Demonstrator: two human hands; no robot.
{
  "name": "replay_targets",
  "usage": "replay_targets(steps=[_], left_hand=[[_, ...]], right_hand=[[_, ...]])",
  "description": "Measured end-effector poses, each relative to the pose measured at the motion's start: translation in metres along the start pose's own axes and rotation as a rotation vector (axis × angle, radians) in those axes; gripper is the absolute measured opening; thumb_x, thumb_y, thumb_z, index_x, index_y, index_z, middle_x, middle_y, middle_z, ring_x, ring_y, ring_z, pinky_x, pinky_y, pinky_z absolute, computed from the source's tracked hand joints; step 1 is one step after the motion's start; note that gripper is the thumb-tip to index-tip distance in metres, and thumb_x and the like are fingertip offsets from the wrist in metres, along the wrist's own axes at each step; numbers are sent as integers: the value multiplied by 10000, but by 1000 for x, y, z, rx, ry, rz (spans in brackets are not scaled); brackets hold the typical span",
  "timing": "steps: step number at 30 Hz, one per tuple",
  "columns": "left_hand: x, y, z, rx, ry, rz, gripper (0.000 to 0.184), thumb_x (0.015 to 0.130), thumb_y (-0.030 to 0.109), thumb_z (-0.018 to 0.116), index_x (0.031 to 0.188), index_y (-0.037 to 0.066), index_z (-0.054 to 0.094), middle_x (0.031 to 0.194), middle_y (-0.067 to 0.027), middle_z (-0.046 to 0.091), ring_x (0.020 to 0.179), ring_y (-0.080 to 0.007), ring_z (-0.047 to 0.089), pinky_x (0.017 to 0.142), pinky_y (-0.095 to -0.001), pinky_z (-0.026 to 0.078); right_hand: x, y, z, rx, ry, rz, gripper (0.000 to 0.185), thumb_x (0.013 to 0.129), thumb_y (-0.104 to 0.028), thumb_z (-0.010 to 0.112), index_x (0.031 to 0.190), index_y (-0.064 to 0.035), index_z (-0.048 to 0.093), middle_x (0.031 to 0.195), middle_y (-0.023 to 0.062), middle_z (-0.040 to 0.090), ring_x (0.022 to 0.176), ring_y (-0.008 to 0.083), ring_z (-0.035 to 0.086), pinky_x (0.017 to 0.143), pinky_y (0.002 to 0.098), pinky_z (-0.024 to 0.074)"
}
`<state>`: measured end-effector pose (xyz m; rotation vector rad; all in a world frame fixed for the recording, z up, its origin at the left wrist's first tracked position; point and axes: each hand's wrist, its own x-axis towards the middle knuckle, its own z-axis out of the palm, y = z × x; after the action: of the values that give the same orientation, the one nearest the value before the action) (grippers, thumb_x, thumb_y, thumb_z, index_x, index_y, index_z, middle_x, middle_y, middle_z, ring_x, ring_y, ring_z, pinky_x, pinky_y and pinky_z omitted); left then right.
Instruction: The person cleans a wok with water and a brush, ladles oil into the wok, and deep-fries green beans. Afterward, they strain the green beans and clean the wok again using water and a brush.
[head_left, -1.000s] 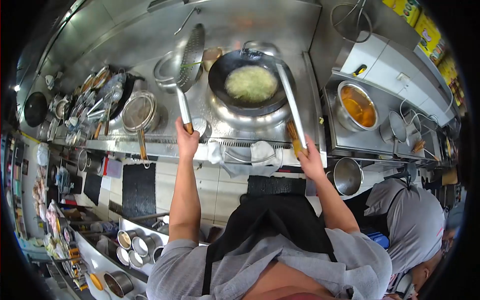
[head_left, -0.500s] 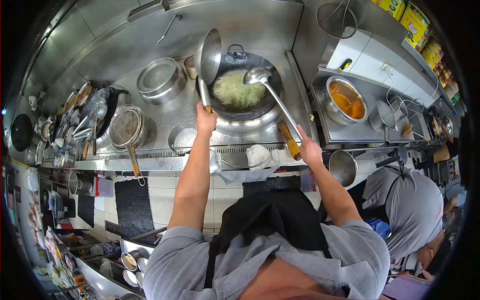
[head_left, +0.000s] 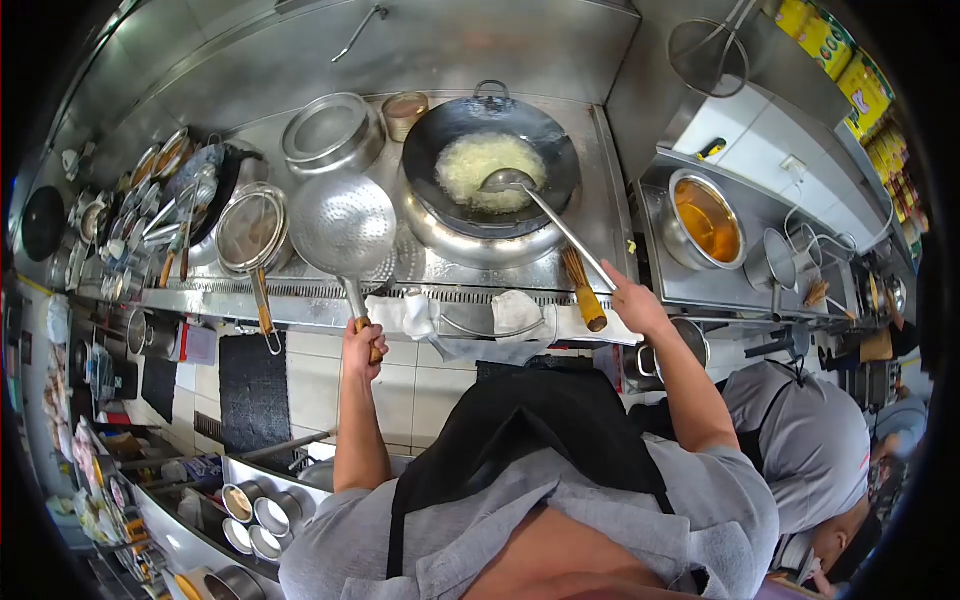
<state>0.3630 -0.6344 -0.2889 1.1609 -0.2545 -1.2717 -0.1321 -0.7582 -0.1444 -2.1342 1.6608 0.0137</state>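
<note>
My left hand (head_left: 362,350) is closed round the wooden handle of a large perforated skimmer (head_left: 343,222), whose round head is over the steel counter, left of the wok. My right hand (head_left: 636,305) grips the end of a long metal ladle (head_left: 565,232). The ladle's bowl rests in the bubbling pale, foamy oil (head_left: 475,165) inside the black wok (head_left: 425,150). Beside my right hand, a bamboo brush with a yellow handle (head_left: 589,305) lies at the counter's front edge. White cloths (head_left: 515,312) hang over a rail between my hands.
A lidded steel pot (head_left: 330,135) and a tin can (head_left: 405,112) stand left of the wok. Strainers (head_left: 250,230) and many utensils lie farther left. On the right are a pot of orange liquid (head_left: 705,220) and a bending co-worker (head_left: 810,440).
The skimmer has moved from over the wok's left side down and left, toward me. The ladle's bowl has dropped from above the wok into the foamy oil.
</note>
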Motion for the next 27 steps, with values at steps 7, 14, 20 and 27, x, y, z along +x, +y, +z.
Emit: replay_targets(steps=[7,14,20,27], left_hand=[[15,-45,-54,-241,-25,-264,262,799,-12,605,991,107,473,727,-45,527,517,-137,494,438,-285,430],[23,-29,-80,162,5,-215,198,870,108,602,1034,70,498,752,-77,556,546,-165,548,454,-307,470],[-12,-22,-90,99,79,-204,377,940,329,594,1226,105,494,834,-80,606,571,-167,563,493,-304,485],[-18,-32,-112,118,136,-238,468,975,466,497,1301,132,475,913,-72,645,681,-166,605,598,-322,507]], right_hand=[[96,-19,45,371,113,-2,765,854,-58,546,1537,-213,235,769,149,614,704,264,611,720,393,508],[132,-74,36,618,174,148,757,895,-13,517,1549,-176,174,764,126,582,544,198,535,501,355,465],[104,-99,45,778,99,271,767,901,-28,530,1550,-180,151,820,70,541,523,134,494,427,304,435],[84,-146,39,1475,-138,281,569,900,-9,525,1411,-147,318,781,40,514,532,118,494,457,287,446]])
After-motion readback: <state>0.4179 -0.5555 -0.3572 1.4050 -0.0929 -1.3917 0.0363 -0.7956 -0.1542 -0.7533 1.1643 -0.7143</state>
